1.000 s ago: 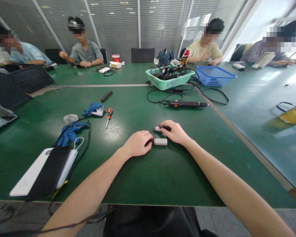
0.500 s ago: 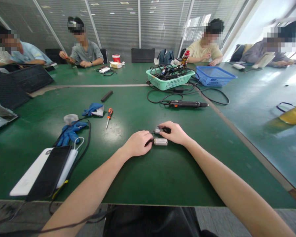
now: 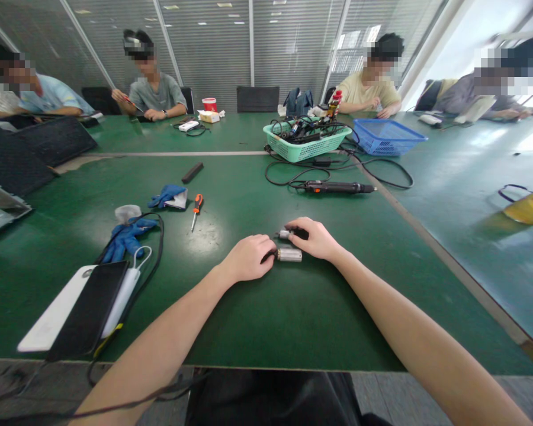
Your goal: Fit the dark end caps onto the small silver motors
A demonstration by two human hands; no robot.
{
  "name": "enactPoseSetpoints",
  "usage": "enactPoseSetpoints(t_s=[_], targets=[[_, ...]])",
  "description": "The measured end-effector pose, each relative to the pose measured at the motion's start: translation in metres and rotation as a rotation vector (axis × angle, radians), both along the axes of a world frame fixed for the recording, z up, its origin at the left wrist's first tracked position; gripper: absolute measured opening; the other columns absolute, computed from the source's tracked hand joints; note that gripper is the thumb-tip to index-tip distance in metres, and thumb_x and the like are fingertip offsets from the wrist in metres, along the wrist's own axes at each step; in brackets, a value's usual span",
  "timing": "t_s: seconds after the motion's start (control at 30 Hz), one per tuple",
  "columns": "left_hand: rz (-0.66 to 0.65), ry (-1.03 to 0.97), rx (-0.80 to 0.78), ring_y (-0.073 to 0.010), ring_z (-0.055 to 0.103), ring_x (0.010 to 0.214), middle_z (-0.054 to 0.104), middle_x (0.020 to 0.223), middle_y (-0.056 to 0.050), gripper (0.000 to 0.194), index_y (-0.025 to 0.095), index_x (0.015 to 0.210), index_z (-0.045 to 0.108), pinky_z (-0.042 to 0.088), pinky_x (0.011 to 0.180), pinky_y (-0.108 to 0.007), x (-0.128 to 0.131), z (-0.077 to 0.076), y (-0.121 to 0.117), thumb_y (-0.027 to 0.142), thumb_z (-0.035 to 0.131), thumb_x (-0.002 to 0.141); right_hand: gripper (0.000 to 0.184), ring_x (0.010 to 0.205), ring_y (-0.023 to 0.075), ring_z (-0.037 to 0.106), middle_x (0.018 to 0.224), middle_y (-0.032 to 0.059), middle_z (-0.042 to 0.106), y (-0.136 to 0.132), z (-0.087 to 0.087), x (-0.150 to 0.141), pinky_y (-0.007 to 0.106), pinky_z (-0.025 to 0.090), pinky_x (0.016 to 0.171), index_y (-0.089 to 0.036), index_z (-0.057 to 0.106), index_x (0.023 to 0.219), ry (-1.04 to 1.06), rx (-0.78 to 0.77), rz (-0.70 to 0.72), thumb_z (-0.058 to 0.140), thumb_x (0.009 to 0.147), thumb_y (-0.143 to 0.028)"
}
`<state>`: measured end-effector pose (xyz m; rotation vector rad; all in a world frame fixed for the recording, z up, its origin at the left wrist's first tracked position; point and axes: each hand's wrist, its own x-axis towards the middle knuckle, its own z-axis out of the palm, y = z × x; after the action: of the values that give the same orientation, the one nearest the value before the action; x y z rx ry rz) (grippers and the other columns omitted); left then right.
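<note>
My left hand (image 3: pixel 249 258) is closed around the dark end of a silver metal cylinder (image 3: pixel 289 255), which points right and lies low over the green table. Just behind it, my right hand (image 3: pixel 313 238) pinches a smaller silver cylinder (image 3: pixel 284 235) with a dark part toward the palm. The two cylinders lie side by side, nearly parallel, and I cannot tell whether they touch. Fingers hide part of each one. An orange-and-black screwdriver (image 3: pixel 197 207) rests to the left of my hands, and a black electric screwdriver (image 3: pixel 337 187) lies beyond them.
A green basket (image 3: pixel 308 152) of cables and tools stands farther back, beside a blue basket (image 3: pixel 388 145). At left are blue gloves (image 3: pixel 127 239), a black phone-like slab (image 3: pixel 89 310) and a cable. A dark bar (image 3: pixel 192 173) lies mid-table. Several people sit around the far side.
My hands and the two cylinders hold almost the same position. Across the table, a person's raised hand with a tool has shifted slightly.
</note>
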<state>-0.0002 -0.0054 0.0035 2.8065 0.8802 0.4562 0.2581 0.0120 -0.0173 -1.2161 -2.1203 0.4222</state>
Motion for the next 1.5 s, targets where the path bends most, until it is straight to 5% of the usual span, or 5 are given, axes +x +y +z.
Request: enactPoseSetpoints(t_s=[1.23, 1.5], targets=[[0.012, -0.001, -0.008, -0.0204, 0.061, 0.087, 0.064, 0.094, -0.006, 0.01, 0.019, 0.097, 0.062, 0.05, 0.08, -0.034, 0.001, 0.002, 0.0, 0.022, 0.053, 0.092, 0.043, 0.101, 0.0259, 0.07, 0.116, 0.0088, 0.073, 0.009, -0.012, -0.004, 0.041, 0.058, 0.089, -0.022, 0.066, 0.127, 0.006, 0.039, -0.171, 0.067, 0.084, -0.026], [0.016, 0.0, -0.006, -0.0204, 0.06, 0.087, 0.064, 0.094, -0.006, 0.01, 0.019, 0.097, 0.062, 0.049, 0.08, -0.033, 0.001, 0.002, 0.0, 0.021, 0.054, 0.092, 0.025, 0.102, 0.0284, 0.067, 0.111, 0.0093, 0.075, 0.021, -0.012, -0.012, 0.045, 0.053, 0.094, -0.022, 0.07, 0.114, -0.055, 0.09, -0.186, 0.065, 0.092, -0.03]])
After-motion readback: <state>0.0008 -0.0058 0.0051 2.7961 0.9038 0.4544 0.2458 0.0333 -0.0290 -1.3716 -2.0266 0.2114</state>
